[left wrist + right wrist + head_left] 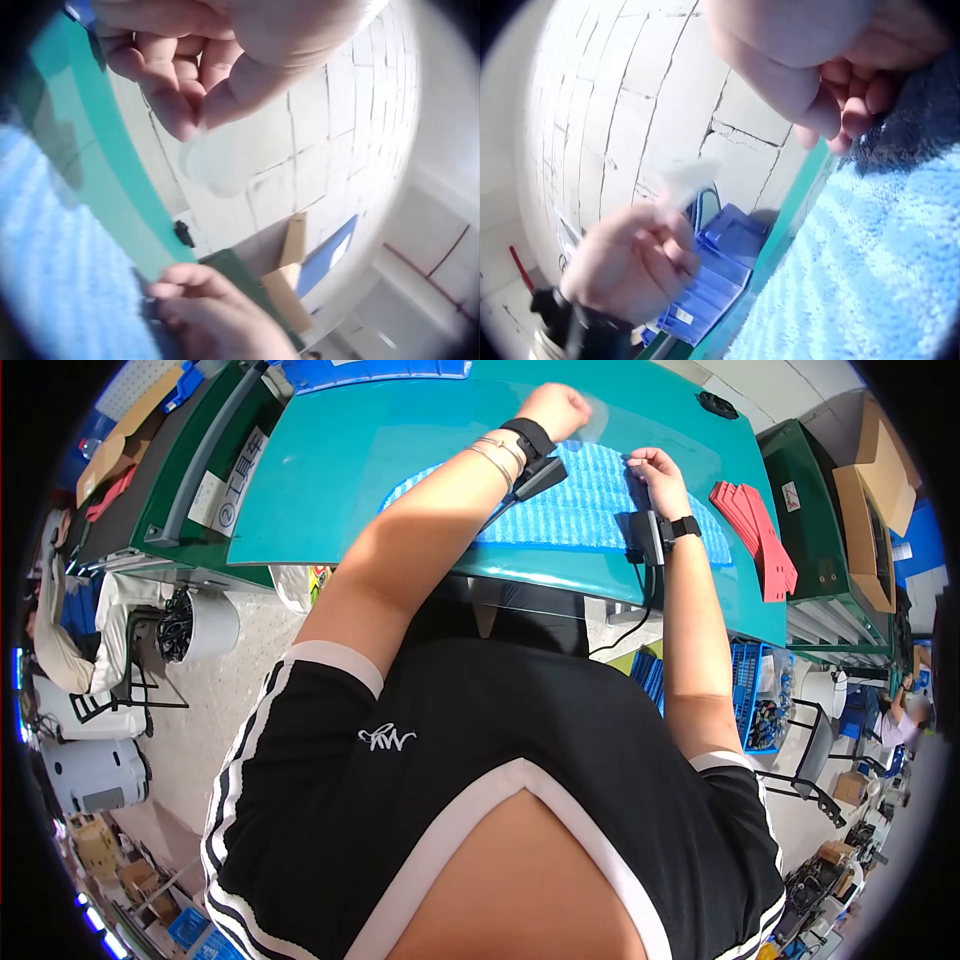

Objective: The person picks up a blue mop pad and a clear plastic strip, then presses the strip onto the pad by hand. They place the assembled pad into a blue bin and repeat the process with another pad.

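A blue, striped fluffy cloth pad lies on the green table in front of me. Past its far edge my left hand is raised, pinching a small translucent piece, rounded and thin, between thumb and fingertips. The piece is blurred in both wrist views. My right hand is over the right part of the pad, its thumb and curled fingers pinching the far edge; the right wrist view shows those fingertips right at the pad's rim, with a dark shadow on the pile beside them.
Red flat strips lie fanned out at the table's right side. A blue bin stands at the far left edge, and a small black object sits at the far right corner. Green cabinets flank the table. A black cable hangs from my right wrist.
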### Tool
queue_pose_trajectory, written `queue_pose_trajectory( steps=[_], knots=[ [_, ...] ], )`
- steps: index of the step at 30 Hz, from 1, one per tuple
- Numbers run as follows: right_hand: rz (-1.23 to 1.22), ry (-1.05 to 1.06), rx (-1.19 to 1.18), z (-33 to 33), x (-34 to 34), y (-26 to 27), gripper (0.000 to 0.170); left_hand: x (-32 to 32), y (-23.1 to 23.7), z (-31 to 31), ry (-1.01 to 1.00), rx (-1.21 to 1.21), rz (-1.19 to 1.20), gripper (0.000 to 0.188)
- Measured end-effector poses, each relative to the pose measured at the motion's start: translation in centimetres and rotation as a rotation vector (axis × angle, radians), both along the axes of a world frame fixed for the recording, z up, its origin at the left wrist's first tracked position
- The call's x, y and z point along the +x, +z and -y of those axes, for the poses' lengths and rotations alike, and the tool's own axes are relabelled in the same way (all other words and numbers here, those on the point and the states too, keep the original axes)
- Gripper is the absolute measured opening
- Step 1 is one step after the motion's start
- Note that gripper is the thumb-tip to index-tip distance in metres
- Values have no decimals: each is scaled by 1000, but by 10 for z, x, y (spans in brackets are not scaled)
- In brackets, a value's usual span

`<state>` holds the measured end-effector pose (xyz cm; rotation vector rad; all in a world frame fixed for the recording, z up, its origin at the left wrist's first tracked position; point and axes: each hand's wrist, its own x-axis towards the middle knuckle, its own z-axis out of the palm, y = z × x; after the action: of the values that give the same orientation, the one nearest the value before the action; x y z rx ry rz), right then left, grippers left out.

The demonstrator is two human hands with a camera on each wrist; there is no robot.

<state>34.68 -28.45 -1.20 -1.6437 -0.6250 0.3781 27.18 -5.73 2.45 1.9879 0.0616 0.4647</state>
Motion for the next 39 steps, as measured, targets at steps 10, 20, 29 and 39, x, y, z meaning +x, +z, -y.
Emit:
queue_pose_trajectory(
  steps=[10, 20, 29, 39],
  knots=[
    [-85, -63, 94, 3, 5, -1, 13, -7, -32, -16, -67, 109, -361, 22],
    [746, -61, -551, -78, -34, 52, 20, 1, -43, -21, -129, 87, -332, 21],
    [676, -241, -943, -34, -7, 26, 25, -11, -27, -17, -109, 68, -378, 24],
    [486, -308, -940, 70, -16, 20, 62, -5, -31, -21, -107, 10, -394, 22]
  ],
)
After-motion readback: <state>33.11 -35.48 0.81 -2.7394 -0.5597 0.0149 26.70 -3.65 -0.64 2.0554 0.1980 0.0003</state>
